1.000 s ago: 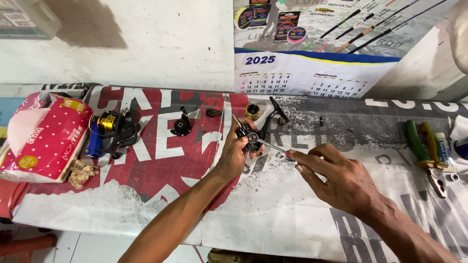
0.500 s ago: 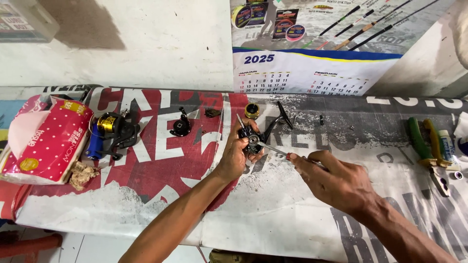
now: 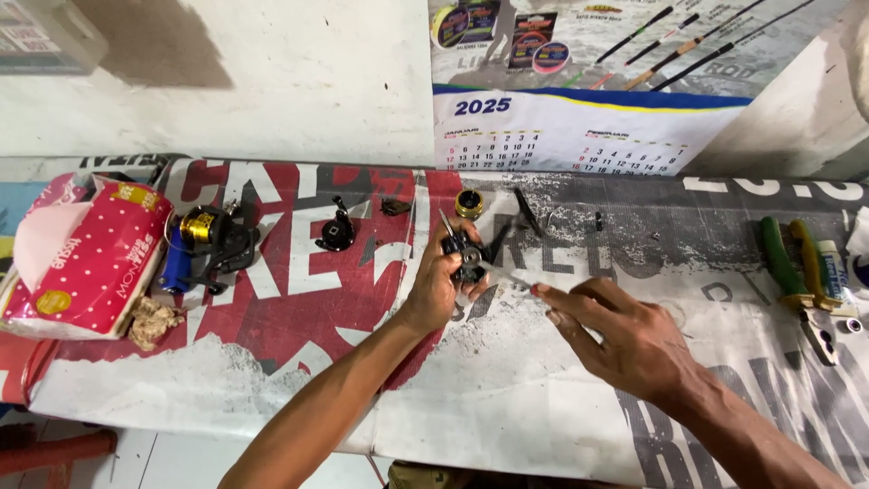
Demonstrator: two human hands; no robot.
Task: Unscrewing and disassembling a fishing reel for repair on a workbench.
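My left hand grips a small black reel body just above the banner-covered bench. My right hand pinches a thin metal tool whose tip touches the reel body. A black handle arm and a gold round part lie just behind the reel body. A black knobbed part rests to the left of my left hand.
A black and gold fishing reel sits at the left beside a pink dotted tissue pack and a crumpled rag. Green-handled pliers and a small tube lie at the right. A calendar hangs on the wall.
My right hand has slid slightly left toward the reel body with the thin tool. My left hand keeps its grip in nearly the same place.
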